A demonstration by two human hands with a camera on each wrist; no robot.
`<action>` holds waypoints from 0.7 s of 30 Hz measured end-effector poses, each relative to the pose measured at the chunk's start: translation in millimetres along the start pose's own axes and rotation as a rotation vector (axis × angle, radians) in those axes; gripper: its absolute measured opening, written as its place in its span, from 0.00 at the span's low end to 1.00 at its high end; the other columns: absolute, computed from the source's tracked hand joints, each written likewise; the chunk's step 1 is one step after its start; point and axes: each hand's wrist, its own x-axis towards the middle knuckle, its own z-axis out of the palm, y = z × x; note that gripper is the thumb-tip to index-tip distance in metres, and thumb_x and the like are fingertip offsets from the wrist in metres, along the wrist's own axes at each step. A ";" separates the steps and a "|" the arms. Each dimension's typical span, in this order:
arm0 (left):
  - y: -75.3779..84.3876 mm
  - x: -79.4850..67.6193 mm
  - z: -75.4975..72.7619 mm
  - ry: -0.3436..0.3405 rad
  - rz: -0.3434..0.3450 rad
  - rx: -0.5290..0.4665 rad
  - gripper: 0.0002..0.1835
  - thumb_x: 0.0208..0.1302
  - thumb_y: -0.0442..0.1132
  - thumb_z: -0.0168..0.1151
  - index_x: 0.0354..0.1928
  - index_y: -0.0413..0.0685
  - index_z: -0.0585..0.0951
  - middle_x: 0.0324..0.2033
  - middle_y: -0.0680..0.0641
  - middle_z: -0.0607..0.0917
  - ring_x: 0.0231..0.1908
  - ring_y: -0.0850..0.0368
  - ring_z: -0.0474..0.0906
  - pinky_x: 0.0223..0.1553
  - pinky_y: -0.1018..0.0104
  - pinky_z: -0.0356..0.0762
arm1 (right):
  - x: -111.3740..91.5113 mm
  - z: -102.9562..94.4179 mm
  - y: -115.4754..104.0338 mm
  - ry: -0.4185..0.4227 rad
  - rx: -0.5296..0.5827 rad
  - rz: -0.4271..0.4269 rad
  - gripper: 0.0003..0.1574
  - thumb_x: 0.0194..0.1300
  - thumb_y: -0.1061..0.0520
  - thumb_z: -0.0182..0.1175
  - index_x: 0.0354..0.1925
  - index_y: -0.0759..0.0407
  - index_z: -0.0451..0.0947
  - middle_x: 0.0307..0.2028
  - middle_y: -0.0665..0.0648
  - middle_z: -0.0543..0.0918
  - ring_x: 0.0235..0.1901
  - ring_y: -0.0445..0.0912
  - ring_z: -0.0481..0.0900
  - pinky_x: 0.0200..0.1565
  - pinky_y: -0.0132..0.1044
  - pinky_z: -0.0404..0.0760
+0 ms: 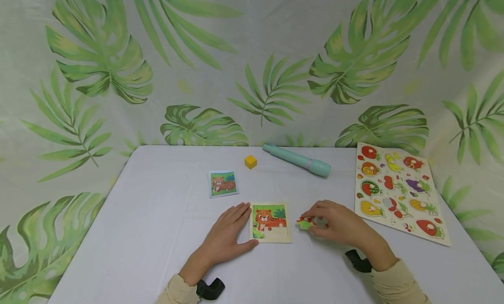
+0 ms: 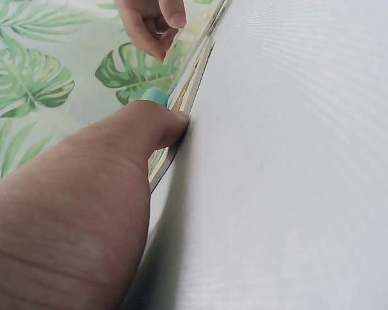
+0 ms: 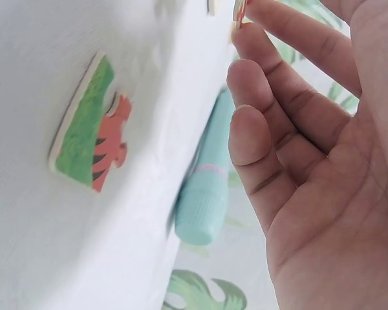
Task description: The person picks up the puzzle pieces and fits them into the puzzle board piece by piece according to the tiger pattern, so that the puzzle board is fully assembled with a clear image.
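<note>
A small wooden tiger puzzle board (image 1: 271,234) lies in front of me, part of its lower right bare wood. My left hand (image 1: 226,236) rests at its left side with fingers straight, thumb touching the lower left corner. In the left wrist view the thumb (image 2: 165,126) lies against the board's edge (image 2: 197,81). Just right of the board, my right hand (image 1: 334,221) pinches a green and red puzzle piece (image 1: 305,225) in its fingertips. In the right wrist view another green piece with red, striped legs (image 3: 87,132) lies on the table below the hand.
A tiger picture card (image 1: 223,184) lies beyond the left hand. Farther back are a yellow block (image 1: 250,162) and a mint-green tube-shaped object (image 1: 297,158). A fruit puzzle board (image 1: 399,192) lies at the right edge of the white table (image 1: 130,234).
</note>
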 end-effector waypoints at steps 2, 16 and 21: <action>0.0 0.0 0.2 0.000 0.000 0.000 0.48 0.66 0.64 0.64 0.78 0.42 0.64 0.79 0.47 0.61 0.80 0.52 0.54 0.80 0.52 0.53 | 1.5 0.3 -1.7 0.007 -0.003 -0.014 0.17 0.62 0.55 0.73 0.51 0.45 0.88 0.41 0.41 0.84 0.36 0.39 0.77 0.35 0.30 0.80; -0.8 0.2 1.3 0.001 0.003 0.015 0.48 0.66 0.64 0.64 0.78 0.43 0.64 0.79 0.47 0.62 0.80 0.52 0.54 0.80 0.53 0.53 | 14.0 4.4 -11.2 0.018 -0.023 -0.080 0.17 0.62 0.54 0.73 0.51 0.45 0.88 0.41 0.39 0.84 0.41 0.38 0.80 0.43 0.34 0.84; -1.2 0.4 1.8 0.000 0.002 0.023 0.49 0.65 0.65 0.64 0.79 0.43 0.63 0.79 0.48 0.62 0.80 0.52 0.54 0.80 0.54 0.53 | 17.8 5.1 -15.5 0.014 -0.025 -0.096 0.17 0.62 0.54 0.73 0.51 0.45 0.88 0.42 0.40 0.84 0.41 0.39 0.81 0.43 0.34 0.84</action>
